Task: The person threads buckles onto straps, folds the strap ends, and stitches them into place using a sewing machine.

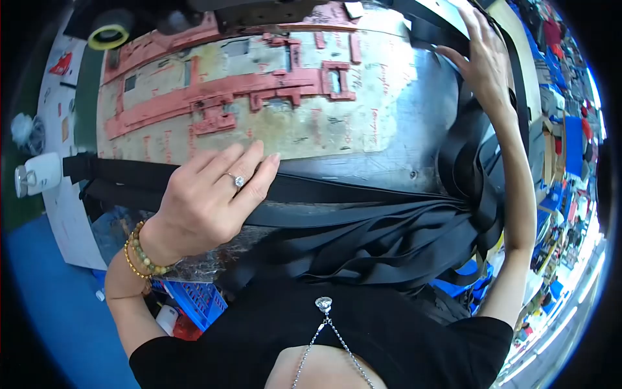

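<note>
My left hand point(217, 191), with a ring and bead bracelets, lies palm down over a flat black webbing strap point(324, 188) along the front of the work surface. Its fingers are stretched out and slightly curved, not wrapped round the strap. At the upper right, my right hand point(483, 58) reaches forward beside black webbing point(440, 35), its thumb spread from the fingers. The fingertips are partly lost against the dark background. A heap of loose black webbing point(382, 240) hangs between my arms, looping up on the right.
A worn board point(272, 133) with raised pink strips point(220, 94) covers the work surface, beside bare metal point(421, 136). Dark machine parts overhang the far edge. A white fitting point(42, 174) stands at left, and a blue basket point(191, 301) sits below. Cluttered shelves line the right.
</note>
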`<state>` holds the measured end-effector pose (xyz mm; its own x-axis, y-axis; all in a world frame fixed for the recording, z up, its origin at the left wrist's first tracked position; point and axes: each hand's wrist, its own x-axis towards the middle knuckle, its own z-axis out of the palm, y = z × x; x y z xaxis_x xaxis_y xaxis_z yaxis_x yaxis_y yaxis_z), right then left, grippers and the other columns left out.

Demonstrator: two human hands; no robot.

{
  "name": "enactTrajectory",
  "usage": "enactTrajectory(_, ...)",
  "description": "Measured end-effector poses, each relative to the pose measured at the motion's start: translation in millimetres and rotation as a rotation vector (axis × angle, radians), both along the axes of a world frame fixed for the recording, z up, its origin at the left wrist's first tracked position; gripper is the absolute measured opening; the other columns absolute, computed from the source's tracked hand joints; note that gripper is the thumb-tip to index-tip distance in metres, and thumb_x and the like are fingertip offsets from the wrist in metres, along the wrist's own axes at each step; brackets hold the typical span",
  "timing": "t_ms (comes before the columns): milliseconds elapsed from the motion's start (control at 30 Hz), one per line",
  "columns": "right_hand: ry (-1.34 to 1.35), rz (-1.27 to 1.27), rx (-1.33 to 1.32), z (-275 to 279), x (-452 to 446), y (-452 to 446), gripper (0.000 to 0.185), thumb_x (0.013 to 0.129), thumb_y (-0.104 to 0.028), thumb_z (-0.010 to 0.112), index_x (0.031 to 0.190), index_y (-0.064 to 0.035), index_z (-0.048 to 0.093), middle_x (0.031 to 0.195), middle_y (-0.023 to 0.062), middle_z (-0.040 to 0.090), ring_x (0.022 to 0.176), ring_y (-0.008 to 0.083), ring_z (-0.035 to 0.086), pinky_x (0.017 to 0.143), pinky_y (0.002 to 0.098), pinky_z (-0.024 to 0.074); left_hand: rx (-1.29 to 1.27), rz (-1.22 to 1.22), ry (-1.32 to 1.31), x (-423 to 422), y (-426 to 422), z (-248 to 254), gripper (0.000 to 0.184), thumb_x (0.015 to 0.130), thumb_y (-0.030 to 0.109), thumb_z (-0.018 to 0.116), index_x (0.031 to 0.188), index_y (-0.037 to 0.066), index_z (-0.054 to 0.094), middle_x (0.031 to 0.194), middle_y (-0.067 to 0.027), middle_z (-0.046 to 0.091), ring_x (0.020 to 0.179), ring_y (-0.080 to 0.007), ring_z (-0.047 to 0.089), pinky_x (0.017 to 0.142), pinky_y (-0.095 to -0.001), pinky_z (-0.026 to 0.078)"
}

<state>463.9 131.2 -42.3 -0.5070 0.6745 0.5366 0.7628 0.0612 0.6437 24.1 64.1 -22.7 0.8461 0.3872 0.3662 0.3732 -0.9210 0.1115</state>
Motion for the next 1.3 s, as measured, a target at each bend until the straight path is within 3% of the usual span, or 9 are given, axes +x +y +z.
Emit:
enactTrajectory(133, 0.506, -0.287, -0.417, -24.1, 35.8, -4.7, 0.044, 0.091, -0.023, 0.055, 0.134, -0.0169, 0.046, 0.096, 0.0117, 0.068, 0.076, 0.0298, 0.067, 0.063, 0.0359, 0.0526, 0.016, -0.043, -0.050, 6.8, -1.8, -2.8, 0.022, 0.075, 0.003, 0.068, 0.096, -0.003, 0.065, 0.098, -0.0136, 0.065, 0.079, -0.0221, 0.060, 0.065, -0.0281, 0.047)
enactTrajectory(267, 0.660, -0.611, -0.408, 10.9, 175.4, -17.6, 0.048, 0.087, -0.031, 0.053, 0.126, -0.0020, 0.049, 0.095, 0.0199, 0.066, 0.079, 0.0317, 0.063, 0.068, 0.0431, 0.0485, -0.097, -0.014, 0.006, -0.8, -4.7, 9.0, 0.021, 0.076, 0.000, 0.066, 0.096, -0.001, 0.067, 0.098, -0.0112, 0.065, 0.080, -0.0216, 0.060, 0.066, -0.0297, 0.048)
enactTrajectory(333, 0.872, -1.305, -0.350, 34.0, 314.6, -16.2, 0.054, 0.083, -0.040, 0.054, 0.117, 0.0015, 0.051, 0.107, 0.0235, 0.063, 0.095, 0.0396, 0.062, 0.080, 0.0489, 0.0482, -0.125, 0.061, 0.016, -16.6, -1.2, 10.0, 0.020, 0.077, -0.001, 0.065, 0.097, 0.000, 0.068, 0.101, -0.0110, 0.065, 0.081, -0.0218, 0.060, 0.069, -0.0303, 0.048)
enactTrajectory(467, 0.292, -0.883, -0.215, 33.3, 220.1, -41.1, 0.045, 0.092, -0.036, 0.050, 0.124, -0.0029, 0.053, 0.108, 0.0187, 0.064, 0.101, 0.0366, 0.060, 0.087, 0.0421, 0.0474, -0.179, 0.650, -0.078, -74.5, 22.5, 37.1, 0.021, 0.080, -0.001, 0.064, 0.101, 0.000, 0.069, 0.103, -0.0098, 0.065, 0.082, -0.0196, 0.060, 0.071, -0.0281, 0.047)
enactTrajectory(633, 0.979, -0.054, -0.826, 29.3, -38.1, -56.4, 0.040, 0.083, 0.010, 0.057, 0.121, -0.0041, 0.062, 0.103, 0.0074, 0.068, 0.081, 0.0167, 0.060, 0.066, 0.0267, 0.0477, -0.197, 1.041, -0.073, -177.3, 35.7, 45.1, 0.023, 0.081, 0.003, 0.060, 0.103, 0.000, 0.067, 0.092, -0.0081, 0.065, 0.071, -0.0212, 0.057, 0.064, -0.0297, 0.045)
enactTrajectory(767, 0.568, 0.510, -1.034, 42.0, -187.4, -61.6, 0.028, 0.081, 0.006, 0.059, 0.108, 0.0000, 0.062, 0.085, 0.0072, 0.063, 0.066, 0.0192, 0.057, 0.063, 0.0294, 0.0458, -0.191, 1.349, -0.036, -228.4, 24.9, 56.3, 0.031, 0.081, 0.012, 0.064, 0.110, 0.002, 0.065, 0.089, -0.0077, 0.064, 0.066, -0.0211, 0.053, 0.063, -0.0310, 0.043)
enactTrajectory(1133, 0.529, 0.855, -1.003, 48.0, -274.4, -54.9, 0.028, 0.080, -0.001, 0.064, 0.107, 0.0036, 0.060, 0.094, 0.0113, 0.065, 0.071, 0.0218, 0.061, 0.063, 0.0295, 0.0485, 0.020, 1.176, 0.044, -200.3, 27.3, 18.9, 0.017, 0.077, 0.014, 0.067, 0.079, 0.002, 0.054, 0.071, -0.0048, 0.048, 0.063, -0.0205, 0.048, 0.061, -0.0330, 0.042)
enactTrajectory(1233, 0.839, 0.839, -0.995, 57.0, -288.1, -60.3, 0.029, 0.078, 0.000, 0.065, 0.107, 0.0037, 0.061, 0.101, 0.0139, 0.064, 0.076, 0.0234, 0.061, 0.067, 0.0303, 0.0497, -0.132, 0.990, -0.255, -125.4, 4.0, 64.9, 0.019, 0.074, 0.003, 0.065, 0.071, 0.004, 0.047, 0.083, -0.0015, 0.056, 0.061, -0.0113, 0.042, 0.054, -0.0249, 0.036)
enactTrajectory(1300, 1.147, 0.843, -0.964, 63.8, -298.4, -58.3, 0.038, 0.076, 0.001, 0.066, 0.112, 0.0048, 0.056, 0.107, 0.0172, 0.061, 0.080, 0.0262, 0.061, 0.071, 0.0311, 0.0516, -0.749, 0.719, -0.395, -82.4, -8.9, 86.4, 0.014, 0.072, -0.006, 0.060, 0.073, 0.004, 0.049, 0.089, -0.0034, 0.059, 0.063, -0.0101, 0.047, 0.056, -0.0219, 0.038)
